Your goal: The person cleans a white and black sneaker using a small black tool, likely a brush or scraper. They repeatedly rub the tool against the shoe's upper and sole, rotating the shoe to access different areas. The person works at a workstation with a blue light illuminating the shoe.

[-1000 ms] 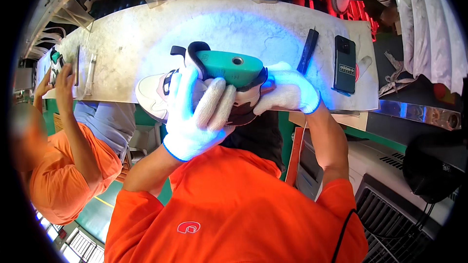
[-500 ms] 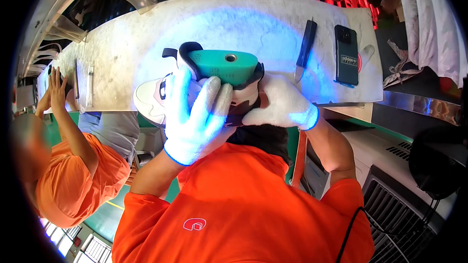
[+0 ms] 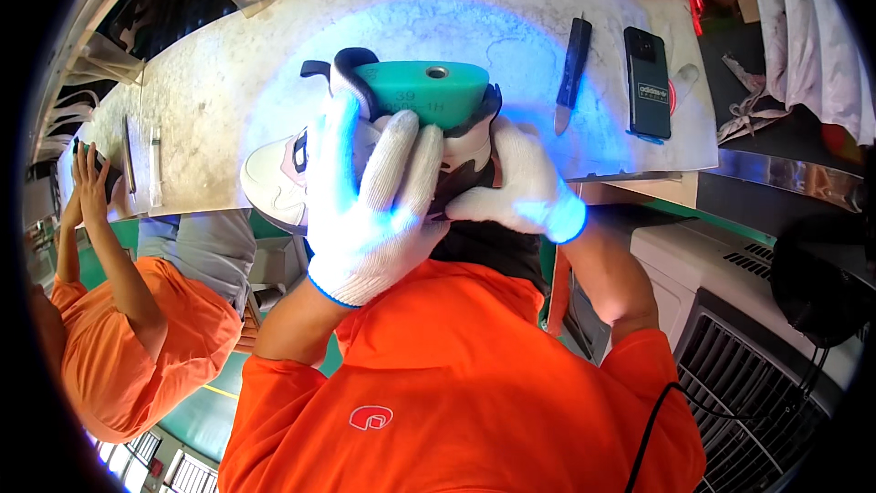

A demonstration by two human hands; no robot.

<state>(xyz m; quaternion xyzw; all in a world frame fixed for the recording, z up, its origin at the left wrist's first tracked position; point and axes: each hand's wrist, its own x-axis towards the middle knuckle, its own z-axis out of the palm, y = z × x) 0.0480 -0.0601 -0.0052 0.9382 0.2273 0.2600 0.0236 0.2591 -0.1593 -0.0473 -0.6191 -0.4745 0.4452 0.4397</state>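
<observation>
Both my hands wear white knit gloves with blue cuffs. Between them is a sneaker [image 3: 274, 178] in white, pale pink and dark tones, its toe pointing left. A green shoe last [image 3: 427, 91] with a round metal-rimmed hole sits inside the shoe and sticks out of its collar. My left hand [image 3: 374, 205] is closed round the near side, its fingers spread over the upper. At the heel end my right hand [image 3: 520, 173] grips the shoe, thumb along the near side. Blue light falls on the gloves and tabletop. The sole is mostly hidden.
A dark-handled knife [image 3: 573, 73] lies on the worn pale table [image 3: 228, 82] to the right of the shoe, with a dark phone [image 3: 647, 82] beyond it. At far left another person in an orange shirt [image 3: 155, 347] stands at the table. White cloth [image 3: 803, 36] hangs at right.
The table, knife and phone sit slightly higher in the picture. My hands keep their hold on the shoe, which appears a little further left and tilted slightly. The other person's hands have shifted left.
</observation>
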